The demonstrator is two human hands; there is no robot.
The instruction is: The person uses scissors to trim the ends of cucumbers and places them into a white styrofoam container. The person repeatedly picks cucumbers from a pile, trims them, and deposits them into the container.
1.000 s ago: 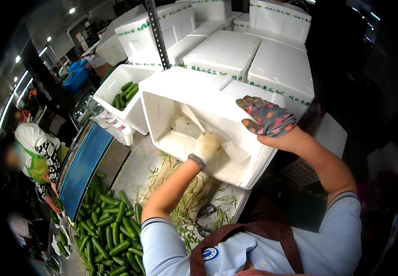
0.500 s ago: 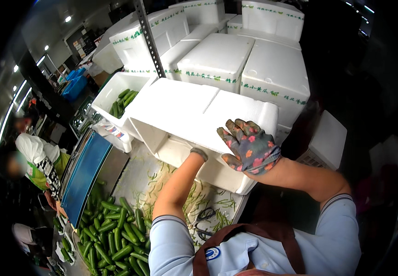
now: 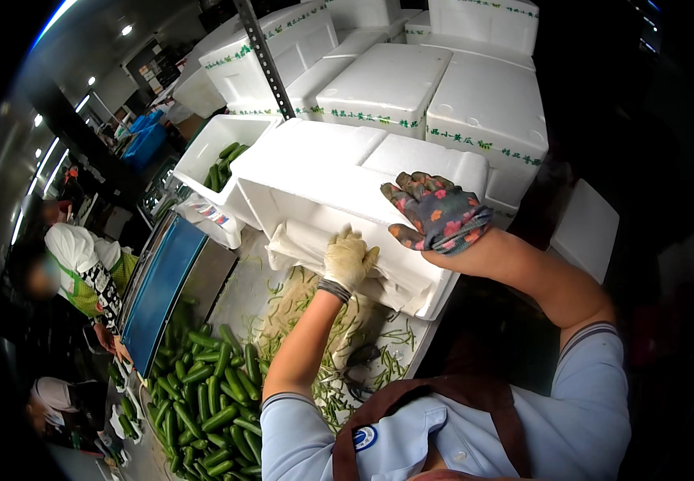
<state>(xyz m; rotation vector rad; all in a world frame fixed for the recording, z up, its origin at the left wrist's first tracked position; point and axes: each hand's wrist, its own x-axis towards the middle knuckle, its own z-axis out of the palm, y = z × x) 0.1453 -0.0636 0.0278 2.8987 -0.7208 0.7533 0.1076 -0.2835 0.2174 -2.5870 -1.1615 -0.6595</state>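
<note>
A white foam box (image 3: 315, 156) lies tipped on its side on the work table, its opening facing me. My right hand (image 3: 443, 215), in a dark floral glove, rests with fingers spread on the box's upper face near its right end. At the opening is my left hand (image 3: 349, 260) in a cream glove, fingers apart, back of the hand up. It is against a thin white liner sheet (image 3: 303, 244) that lies rumpled along the box's lower wall. Whether any of the sheet is under its fingertips is hard to see.
Small cucumbers (image 3: 211, 401) are heaped at the lower left, beside a blue-topped panel (image 3: 163, 284). Green trimmings (image 3: 323, 385) and dark-handled scissors (image 3: 361, 365) lie near me. Another foam box (image 3: 195, 164) holds cucumbers. Closed foam boxes (image 3: 383, 80) and a metal post (image 3: 265, 60) stand behind. A co-worker (image 3: 82, 256) is at left.
My left hand has come out from inside the box to its opening. The white liner now shows rumpled there. My right hand stays on the box; the view has shifted slightly.
</note>
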